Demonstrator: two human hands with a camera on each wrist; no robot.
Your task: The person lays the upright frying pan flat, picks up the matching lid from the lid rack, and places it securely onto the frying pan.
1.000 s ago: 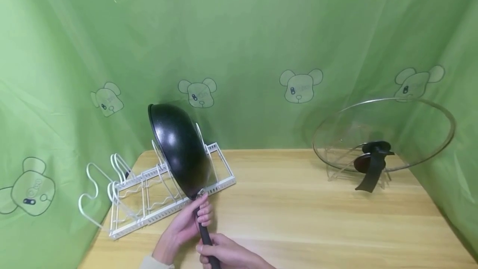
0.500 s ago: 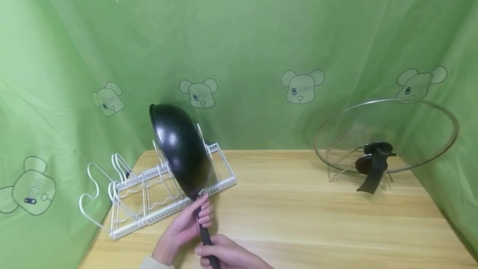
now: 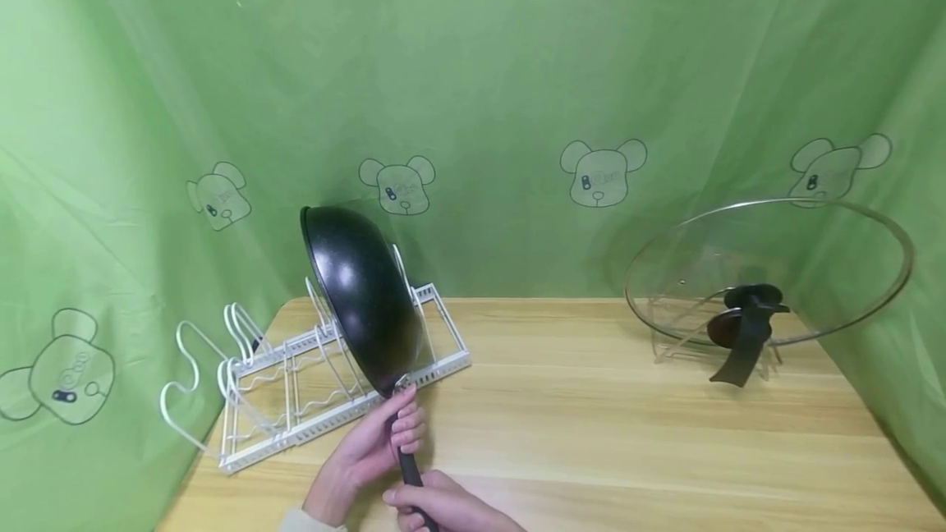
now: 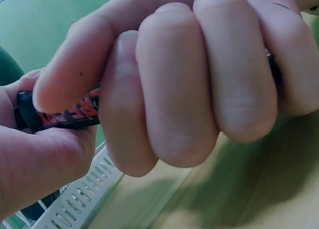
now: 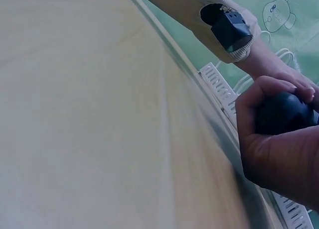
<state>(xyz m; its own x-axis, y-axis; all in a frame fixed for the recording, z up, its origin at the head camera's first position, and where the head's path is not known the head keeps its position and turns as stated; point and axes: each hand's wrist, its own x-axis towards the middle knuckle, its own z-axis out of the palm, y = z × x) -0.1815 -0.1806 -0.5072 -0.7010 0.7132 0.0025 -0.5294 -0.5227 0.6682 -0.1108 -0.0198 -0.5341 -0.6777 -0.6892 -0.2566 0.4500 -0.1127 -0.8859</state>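
A black wok [image 3: 362,294] stands on its side, tilted, in a white wire pan rack [image 3: 325,421] on the left of the table. Its dark handle [image 3: 410,470] points down toward me. Close to the wok's body, my left hand [image 3: 373,446] grips the handle. Lower down, my right hand [image 3: 447,503] holds the handle near its end. In the left wrist view a red-patterned part of the handle [image 4: 82,112] shows beside curled fingers [image 4: 177,89]. The right wrist view shows the handle's rounded end [image 5: 284,112] inside the right hand [image 5: 279,159].
On the right of the wooden table [image 3: 628,433], a large glass lid [image 3: 813,261] with a black knob and dark grip [image 3: 742,343] leans on a thin wire stand [image 3: 661,347]. A green curtain [image 3: 488,105] printed with bear faces encloses the back and sides.
The head view has shifted slightly, so the scene sits a little further right. The wok stays in the rack, and both hands keep their hold on its handle.
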